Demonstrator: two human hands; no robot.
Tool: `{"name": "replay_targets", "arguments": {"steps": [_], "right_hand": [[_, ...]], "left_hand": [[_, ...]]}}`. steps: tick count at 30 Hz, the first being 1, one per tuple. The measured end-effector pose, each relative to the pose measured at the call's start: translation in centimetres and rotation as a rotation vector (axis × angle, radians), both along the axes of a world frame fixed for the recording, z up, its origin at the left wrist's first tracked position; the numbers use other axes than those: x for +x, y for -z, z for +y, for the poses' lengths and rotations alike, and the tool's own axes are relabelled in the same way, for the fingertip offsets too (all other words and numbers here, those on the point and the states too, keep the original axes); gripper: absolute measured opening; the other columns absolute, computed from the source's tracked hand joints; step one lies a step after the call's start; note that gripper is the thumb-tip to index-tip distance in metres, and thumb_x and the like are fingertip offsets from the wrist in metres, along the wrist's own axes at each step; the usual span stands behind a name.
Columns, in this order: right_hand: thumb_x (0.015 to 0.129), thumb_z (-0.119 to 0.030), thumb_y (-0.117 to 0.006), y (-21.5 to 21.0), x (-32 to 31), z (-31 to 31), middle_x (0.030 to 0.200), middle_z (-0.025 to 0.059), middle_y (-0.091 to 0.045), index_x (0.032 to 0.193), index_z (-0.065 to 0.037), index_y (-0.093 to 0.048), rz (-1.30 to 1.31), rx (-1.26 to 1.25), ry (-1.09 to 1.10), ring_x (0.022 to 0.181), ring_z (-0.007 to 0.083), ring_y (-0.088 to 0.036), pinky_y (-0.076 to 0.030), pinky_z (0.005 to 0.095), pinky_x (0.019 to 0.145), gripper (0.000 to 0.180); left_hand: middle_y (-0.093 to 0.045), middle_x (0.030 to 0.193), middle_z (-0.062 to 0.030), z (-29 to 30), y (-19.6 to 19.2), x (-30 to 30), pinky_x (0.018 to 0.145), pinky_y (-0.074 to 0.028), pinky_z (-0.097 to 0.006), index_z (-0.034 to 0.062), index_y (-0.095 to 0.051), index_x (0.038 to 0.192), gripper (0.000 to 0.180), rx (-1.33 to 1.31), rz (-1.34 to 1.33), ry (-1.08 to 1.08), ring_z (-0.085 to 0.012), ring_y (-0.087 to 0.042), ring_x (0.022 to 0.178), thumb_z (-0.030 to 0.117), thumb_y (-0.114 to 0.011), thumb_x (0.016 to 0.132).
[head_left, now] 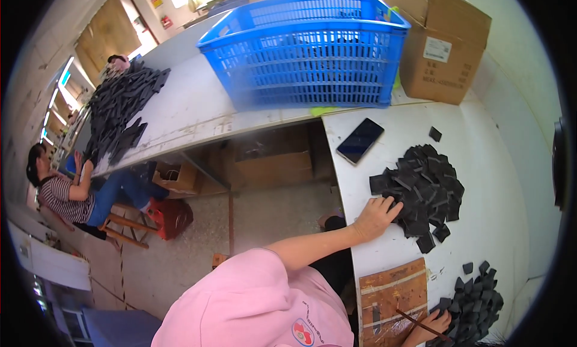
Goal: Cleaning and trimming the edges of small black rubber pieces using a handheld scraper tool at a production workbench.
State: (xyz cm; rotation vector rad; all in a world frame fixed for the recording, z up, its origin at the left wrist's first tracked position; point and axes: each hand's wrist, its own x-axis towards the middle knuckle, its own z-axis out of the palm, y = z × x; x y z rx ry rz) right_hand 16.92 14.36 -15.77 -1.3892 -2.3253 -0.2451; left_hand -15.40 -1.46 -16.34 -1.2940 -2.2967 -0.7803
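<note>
My left hand (377,219) reaches to the near left edge of a heap of small flat black squares (428,187). Its fingers are apart over the squares, their tips touching them. At the lower right, my right hand (430,327) lies beside a second heap of folded-looking black pieces (475,308). Its fingertips are closed on one small black piece (444,304). A thin brown stick (415,320) crosses in front of that hand; whether the hand holds it I cannot tell. Next to it lies a worn brown board (392,290) with pale tape strips.
A dark phone (360,140) lies left of the upper heap. Behind stand a blue plastic crate (306,64) holding dark items and a cardboard box (442,58). At left, a seated person (69,193) handles long black strips (123,100). A red bag (171,218) sits below.
</note>
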Motion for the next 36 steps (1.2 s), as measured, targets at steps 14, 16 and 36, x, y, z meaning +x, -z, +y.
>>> {"name": "replay_targets", "arguments": {"steps": [14,16,36], "right_hand": [[0.075,-0.021,-0.053,-0.3,-0.7,0.4,0.082,0.0241,-0.054,0.081,0.006,-0.058,0.071,0.061,-0.145,0.076,0.0399,-0.051,-0.04,0.0475,0.068,0.028],[0.075,-0.021,-0.053,0.4,-0.5,0.7,0.082,0.0243,-0.054,0.081,0.006,-0.057,0.059,0.076,-0.164,0.076,0.0399,-0.051,-0.04,0.0477,0.068,0.028],[0.075,-0.017,-0.06,-2.2,-2.5,-2.5,0.112,0.018,-0.047,0.11,-0.002,-0.051,0.166,0.113,-0.137,0.104,0.0356,-0.044,-0.034,0.0426,0.089,0.039]], "left_hand": [[-0.05,0.074,-0.0067,-1.5,-1.3,0.8,0.057,-0.041,-0.03,0.0038,-0.055,0.083,0.018,0.333,0.04,-0.035,-0.0209,-0.049,0.068,0.008,-0.052,0.066],[-0.049,0.074,-0.0062,-2.2,-1.5,1.9,0.056,-0.04,-0.03,0.0038,-0.055,0.083,0.018,0.325,0.047,0.022,-0.0206,-0.049,0.068,0.009,-0.052,0.066],[-0.058,0.085,-0.0109,-1.5,-3.0,8.2,0.056,-0.044,-0.031,0.0029,-0.061,0.088,0.037,0.272,-0.068,0.589,-0.0239,-0.053,0.065,0.005,-0.062,0.051]]}}
